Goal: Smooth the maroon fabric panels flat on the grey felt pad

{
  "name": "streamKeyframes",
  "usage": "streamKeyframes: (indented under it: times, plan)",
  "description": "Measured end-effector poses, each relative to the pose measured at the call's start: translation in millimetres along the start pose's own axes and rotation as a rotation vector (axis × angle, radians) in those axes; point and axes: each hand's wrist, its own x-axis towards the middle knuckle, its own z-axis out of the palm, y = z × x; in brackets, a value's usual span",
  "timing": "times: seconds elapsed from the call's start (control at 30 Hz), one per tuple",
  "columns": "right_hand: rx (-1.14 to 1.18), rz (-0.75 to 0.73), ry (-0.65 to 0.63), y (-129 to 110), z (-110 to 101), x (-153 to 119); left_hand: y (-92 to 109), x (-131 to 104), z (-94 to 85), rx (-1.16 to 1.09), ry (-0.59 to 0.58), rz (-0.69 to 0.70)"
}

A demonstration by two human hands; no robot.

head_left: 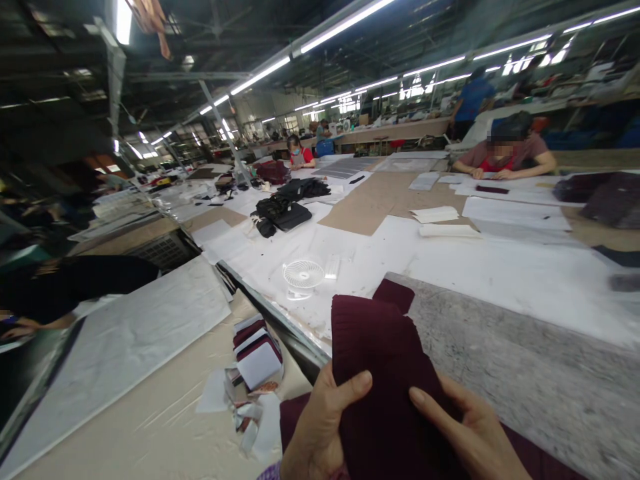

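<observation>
A dark maroon fabric piece [385, 360] is held up before me, with one edge finely pleated or gathered at the upper left. My left hand [320, 420] grips its left side, thumb lying on the front face. On the right side my right hand [465, 427] pinches the cloth, its thumb also on the front and the other fingers partly behind. Just beyond the held cloth, a small maroon piece [395, 295] lies on the grey mottled board [500, 353]. More maroon cloth shows below both hands; whether it joins the held piece I cannot tell.
To the left, a stack of small swatches [257, 353] and scraps [250, 413] lies on a beige surface [165, 413]. Black cloth bundles [285, 213] rest on the long white table [360, 260]. Co-workers sit across it [505, 150] and farther back [300, 155]; another person's arm is at far left.
</observation>
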Motion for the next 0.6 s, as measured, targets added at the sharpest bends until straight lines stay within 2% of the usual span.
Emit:
streamKeyframes:
  times: [0.2, 0.33, 0.5, 0.6]
  plan:
    - [-0.069, -0.102, 0.045, -0.2, 3.7, -0.9, 1.8, 0.7, -1.3, 0.035, 0.042, 0.01]
    - [-0.055, -0.16, 0.03, 5.3, -3.1, 4.1, 5.3, -0.7, 0.9, 0.08, 0.066, -0.001]
    - [-0.207, -0.277, 0.04, 9.8, -15.8, 12.1, 6.0, -4.7, -0.8, 0.108, 0.016, -0.06]
    - [-0.179, -0.259, 0.049, 6.8, -14.2, 10.5, 5.6, -5.8, -1.9, 0.103, -0.008, -0.087]
